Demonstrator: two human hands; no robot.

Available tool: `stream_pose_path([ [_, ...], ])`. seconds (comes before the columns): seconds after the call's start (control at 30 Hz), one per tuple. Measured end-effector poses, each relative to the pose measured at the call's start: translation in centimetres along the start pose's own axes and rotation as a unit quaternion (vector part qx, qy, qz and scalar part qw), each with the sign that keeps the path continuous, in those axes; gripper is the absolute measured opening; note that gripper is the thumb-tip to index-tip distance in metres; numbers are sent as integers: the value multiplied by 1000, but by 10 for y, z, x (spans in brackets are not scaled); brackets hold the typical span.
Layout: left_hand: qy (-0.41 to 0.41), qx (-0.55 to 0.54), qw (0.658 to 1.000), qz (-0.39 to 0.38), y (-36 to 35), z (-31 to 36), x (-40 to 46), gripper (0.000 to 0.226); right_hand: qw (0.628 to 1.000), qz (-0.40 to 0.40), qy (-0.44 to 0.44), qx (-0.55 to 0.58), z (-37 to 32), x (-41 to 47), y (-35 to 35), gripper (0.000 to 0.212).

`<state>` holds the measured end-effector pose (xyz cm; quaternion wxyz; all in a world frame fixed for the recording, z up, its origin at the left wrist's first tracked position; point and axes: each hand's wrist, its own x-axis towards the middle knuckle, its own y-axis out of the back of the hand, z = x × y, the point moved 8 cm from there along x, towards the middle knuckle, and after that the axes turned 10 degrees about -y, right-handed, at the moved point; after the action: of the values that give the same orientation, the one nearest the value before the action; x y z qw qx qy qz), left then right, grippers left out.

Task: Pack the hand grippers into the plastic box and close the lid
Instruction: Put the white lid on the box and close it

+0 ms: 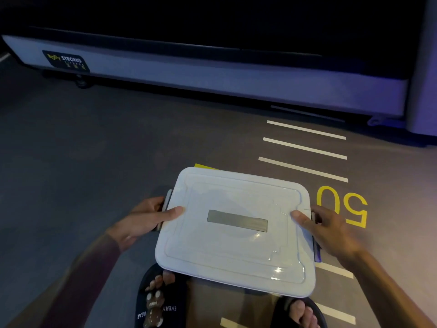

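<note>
A white plastic box (236, 252) with its lid on sits in front of me, a grey rectangular label in the lid's middle. My left hand (144, 218) holds the box's left side, thumb lying on the lid and fingers curled round the grey side latch (167, 200). My right hand (326, 230) holds the right side, thumb on the lid edge and fingers curled over the right latch. No hand grippers are in sight; the lid hides the box's inside.
The floor is grey with white stripes (305, 147) and a yellow "50" (343, 207) to the right. A long grey machine base (212, 74) runs across the back. My two feet in dark slippers (158, 301) stand just below the box.
</note>
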<state>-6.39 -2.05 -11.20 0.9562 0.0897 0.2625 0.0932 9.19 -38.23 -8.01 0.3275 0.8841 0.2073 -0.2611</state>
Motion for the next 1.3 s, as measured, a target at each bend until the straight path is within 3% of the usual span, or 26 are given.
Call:
stream_pose_path([
  [0.13, -27, -22, 999, 41, 1, 4, 8, 64, 999, 23, 36, -1, -1, 5, 0, 44],
  [0.27, -50, 37, 994, 89, 8, 26, 35, 32, 995, 78, 34, -50, -10, 40, 11, 44],
  [0.5, -80, 126, 982, 112, 15, 80, 112, 24, 989, 124, -12, -81, -62, 116, 46, 44],
  [0.7, -100, 203, 969, 104, 16, 83, 139, 34, 981, 119, -36, -151, -77, 136, 54, 38],
  [0.87, -110, 238, 958, 117, 10, 79, 137, 36, 935, 156, -38, -315, -88, 133, 66, 58],
  [1.0, -123, 330, 931, 94, 2, 81, 136, 33, 922, 174, -26, -345, -92, 134, 64, 57],
  [1.2, -102, 350, 925, 109, -6, 91, 129, 37, 900, 230, -16, -370, -104, 118, 58, 53],
  [1.3, -148, 399, 898, 111, -9, 99, 124, 52, 896, 229, -20, -381, -103, 108, 55, 49],
])
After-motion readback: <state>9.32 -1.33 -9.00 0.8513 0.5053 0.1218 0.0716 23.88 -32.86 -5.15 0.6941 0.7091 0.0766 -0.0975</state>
